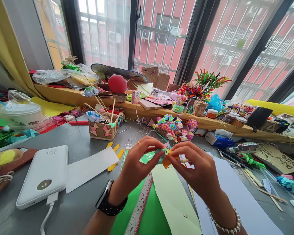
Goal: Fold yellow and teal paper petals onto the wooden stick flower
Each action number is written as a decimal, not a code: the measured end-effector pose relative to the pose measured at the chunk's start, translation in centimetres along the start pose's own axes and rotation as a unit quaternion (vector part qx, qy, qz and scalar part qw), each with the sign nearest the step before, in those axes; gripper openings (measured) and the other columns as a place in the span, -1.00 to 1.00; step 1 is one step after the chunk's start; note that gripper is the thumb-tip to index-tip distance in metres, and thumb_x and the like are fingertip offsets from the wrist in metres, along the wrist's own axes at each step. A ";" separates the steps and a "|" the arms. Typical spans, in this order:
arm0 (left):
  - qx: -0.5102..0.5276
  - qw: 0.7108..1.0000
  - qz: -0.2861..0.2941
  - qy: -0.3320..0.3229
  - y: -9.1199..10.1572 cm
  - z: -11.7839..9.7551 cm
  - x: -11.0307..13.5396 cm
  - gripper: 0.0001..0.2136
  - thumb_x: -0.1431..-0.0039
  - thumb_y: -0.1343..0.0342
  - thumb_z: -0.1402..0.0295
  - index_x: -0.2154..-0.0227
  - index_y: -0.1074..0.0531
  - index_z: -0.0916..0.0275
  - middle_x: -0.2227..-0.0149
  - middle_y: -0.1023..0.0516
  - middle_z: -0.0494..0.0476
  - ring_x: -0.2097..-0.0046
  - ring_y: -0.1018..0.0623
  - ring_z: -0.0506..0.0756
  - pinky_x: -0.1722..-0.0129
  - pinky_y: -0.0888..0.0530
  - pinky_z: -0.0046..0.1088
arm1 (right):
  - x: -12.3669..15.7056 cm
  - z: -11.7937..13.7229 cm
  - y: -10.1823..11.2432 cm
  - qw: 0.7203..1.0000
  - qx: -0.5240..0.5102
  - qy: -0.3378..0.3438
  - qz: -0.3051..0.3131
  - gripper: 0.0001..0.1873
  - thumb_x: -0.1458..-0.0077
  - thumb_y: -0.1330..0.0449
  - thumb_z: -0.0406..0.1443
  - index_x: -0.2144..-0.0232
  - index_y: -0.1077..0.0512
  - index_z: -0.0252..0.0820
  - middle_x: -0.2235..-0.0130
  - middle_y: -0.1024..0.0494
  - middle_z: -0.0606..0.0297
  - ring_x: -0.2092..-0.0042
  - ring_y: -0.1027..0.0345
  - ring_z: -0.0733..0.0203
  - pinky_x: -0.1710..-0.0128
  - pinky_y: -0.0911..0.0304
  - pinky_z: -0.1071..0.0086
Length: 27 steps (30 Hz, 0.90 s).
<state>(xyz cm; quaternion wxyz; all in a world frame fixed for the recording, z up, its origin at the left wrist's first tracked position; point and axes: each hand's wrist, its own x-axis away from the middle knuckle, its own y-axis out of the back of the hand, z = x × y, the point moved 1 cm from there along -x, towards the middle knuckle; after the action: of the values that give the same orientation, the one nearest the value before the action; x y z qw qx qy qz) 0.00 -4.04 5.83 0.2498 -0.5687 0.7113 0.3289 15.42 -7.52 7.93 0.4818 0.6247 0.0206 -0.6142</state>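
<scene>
Both my hands meet above the grey table (80, 143), pinching one small paper craft piece (165, 156) of orange, teal and yellow folds. My left hand (137, 160), with a black watch on its wrist, grips the piece from the left with closed fingertips. My right hand (198, 169), with a bead bracelet on its wrist, pinches it from the right. Below them lie a green sheet (152, 215), a pale green paper strip (173, 199) and a patterned ruler (140, 205).
A white power bank (45, 174) with a cable lies at the left beside a white sheet (90, 168). A small woven box (103, 130) with sticks and a basket of paper flowers (173, 127) stand behind. The cluttered window sill (63, 94) runs across the back.
</scene>
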 end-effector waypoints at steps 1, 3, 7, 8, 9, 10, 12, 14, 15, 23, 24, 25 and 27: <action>-0.008 1.000 -0.002 -0.009 0.0 -0.1 0.0 -0.87 -0.04 -0.05 0.55 0.35 -0.36 0.23 0.33 -0.41 0.05 0.24 -0.45 -0.01 0.24 -0.48 -0.50 | 0.0 0.1 0.0 1.000 0.005 0.002 -0.006 -0.93 0.03 -0.18 -0.35 0.52 -0.36 -0.19 0.43 -0.48 0.28 0.44 -0.35 0.32 0.51 -0.24 0.47; -0.030 0.999 -0.010 -0.029 -0.1 -0.3 0.1 -0.89 -0.04 -0.06 0.56 0.37 -0.37 0.24 0.36 -0.43 0.05 0.26 -0.46 -0.01 0.27 -0.49 -0.50 | 0.1 0.2 0.0 1.000 0.011 0.003 -0.017 -0.90 0.04 -0.18 -0.34 0.56 -0.36 -0.19 0.44 -0.48 0.27 0.44 -0.35 0.31 0.49 -0.24 0.45; -0.066 0.996 -0.028 -0.059 -0.1 -0.6 0.1 -0.89 -0.02 -0.07 0.57 0.40 -0.38 0.25 0.38 -0.45 0.06 0.29 -0.48 0.00 0.29 -0.49 -0.48 | 0.2 0.4 0.0 0.999 0.026 -0.012 -0.028 -0.96 0.00 -0.16 -0.33 0.48 -0.38 -0.18 0.43 -0.48 0.28 0.44 -0.34 0.31 0.52 -0.22 0.47; -0.070 0.995 -0.031 -0.064 -0.1 -0.6 0.1 -0.89 -0.01 -0.08 0.57 0.40 -0.38 0.25 0.38 -0.46 0.06 0.29 -0.48 0.00 0.29 -0.49 -0.48 | 0.2 0.4 0.0 0.999 0.031 -0.013 -0.028 -0.97 -0.01 -0.15 -0.33 0.43 -0.39 -0.18 0.43 -0.49 0.28 0.44 -0.34 0.31 0.52 -0.22 0.48; -0.072 0.994 -0.034 -0.069 -0.1 -0.6 0.1 -0.88 -0.01 -0.08 0.58 0.40 -0.38 0.25 0.38 -0.46 0.06 0.29 -0.48 0.00 0.29 -0.49 -0.47 | 0.2 0.4 0.0 0.999 0.036 -0.011 -0.027 -0.95 -0.01 -0.15 -0.32 0.40 -0.39 -0.18 0.43 -0.49 0.29 0.44 -0.34 0.32 0.52 -0.21 0.48; -0.073 0.994 -0.036 -0.071 -0.1 -0.6 0.1 -0.88 -0.01 -0.07 0.58 0.39 -0.38 0.25 0.38 -0.46 0.05 0.30 -0.48 0.00 0.29 -0.49 -0.47 | 0.1 0.4 0.0 0.999 0.038 -0.008 -0.026 -0.94 0.00 -0.16 -0.32 0.39 -0.38 -0.18 0.42 -0.49 0.29 0.45 -0.34 0.32 0.52 -0.22 0.49; -0.073 0.994 -0.037 -0.071 -0.1 -0.6 0.1 -0.87 -0.01 -0.07 0.59 0.39 -0.37 0.25 0.38 -0.46 0.05 0.29 -0.48 -0.01 0.29 -0.49 -0.48 | 0.1 0.5 -0.1 0.999 0.038 -0.002 -0.029 -0.96 0.00 -0.16 -0.35 0.41 -0.38 -0.17 0.43 -0.49 0.31 0.45 -0.34 0.34 0.52 -0.22 0.50; -0.072 0.994 -0.036 -0.069 -0.1 -0.6 0.1 -0.87 -0.01 -0.08 0.59 0.39 -0.37 0.25 0.37 -0.45 0.05 0.29 -0.48 -0.02 0.28 -0.49 -0.49 | 0.1 0.5 -0.1 0.999 0.034 -0.002 -0.036 -0.97 0.01 -0.16 -0.35 0.42 -0.37 -0.16 0.43 -0.48 0.32 0.44 -0.34 0.34 0.52 -0.22 0.51; -0.071 0.994 -0.036 -0.069 -0.1 -0.6 0.1 -0.87 -0.01 -0.08 0.59 0.38 -0.37 0.26 0.37 -0.45 0.05 0.29 -0.48 -0.02 0.28 -0.49 -0.49 | 0.1 0.5 -0.1 0.999 0.034 -0.001 -0.037 -0.97 0.01 -0.16 -0.35 0.41 -0.36 -0.16 0.43 -0.47 0.32 0.44 -0.33 0.35 0.53 -0.22 0.51; -0.081 0.993 -0.033 -0.078 0.0 -0.6 0.0 -0.87 -0.02 -0.06 0.59 0.38 -0.37 0.25 0.38 -0.45 0.05 0.29 -0.47 -0.01 0.29 -0.46 -0.48 | 0.0 0.6 -0.2 1.000 0.004 0.008 -0.029 -0.94 0.02 -0.16 -0.38 0.44 -0.32 -0.16 0.44 -0.45 0.32 0.45 -0.32 0.35 0.54 -0.21 0.51; -0.089 0.992 -0.033 -0.084 0.0 -0.6 0.0 -0.87 -0.01 -0.06 0.59 0.39 -0.37 0.25 0.38 -0.45 0.05 0.30 -0.47 -0.01 0.28 -0.45 -0.48 | -0.1 0.6 -0.2 1.000 -0.002 0.009 -0.027 -0.94 0.02 -0.16 -0.38 0.45 -0.32 -0.16 0.44 -0.44 0.33 0.45 -0.32 0.35 0.54 -0.21 0.51; -0.098 0.991 -0.032 -0.088 0.0 -0.6 -0.1 -0.86 -0.01 -0.06 0.60 0.39 -0.37 0.25 0.39 -0.45 0.05 0.30 -0.46 -0.01 0.28 -0.44 -0.48 | -0.1 0.5 -0.2 1.000 -0.009 0.011 -0.024 -0.94 0.02 -0.15 -0.39 0.45 -0.32 -0.16 0.44 -0.44 0.33 0.46 -0.31 0.35 0.55 -0.20 0.51; -0.113 0.990 -0.024 -0.086 0.1 -0.5 -0.1 -0.86 -0.01 -0.05 0.59 0.39 -0.36 0.25 0.39 -0.44 0.05 0.30 -0.44 0.00 0.28 -0.42 -0.47 | -0.2 0.4 -0.3 0.999 -0.030 0.009 -0.015 -0.94 0.02 -0.15 -0.39 0.46 -0.31 -0.16 0.44 -0.43 0.34 0.46 -0.31 0.36 0.56 -0.19 0.51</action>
<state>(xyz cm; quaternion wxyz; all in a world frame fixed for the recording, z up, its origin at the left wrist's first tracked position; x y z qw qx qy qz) -0.03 -4.32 6.23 0.2521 -0.5796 0.6315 0.4491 14.87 -7.55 8.00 0.4903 0.6154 0.0527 -0.6149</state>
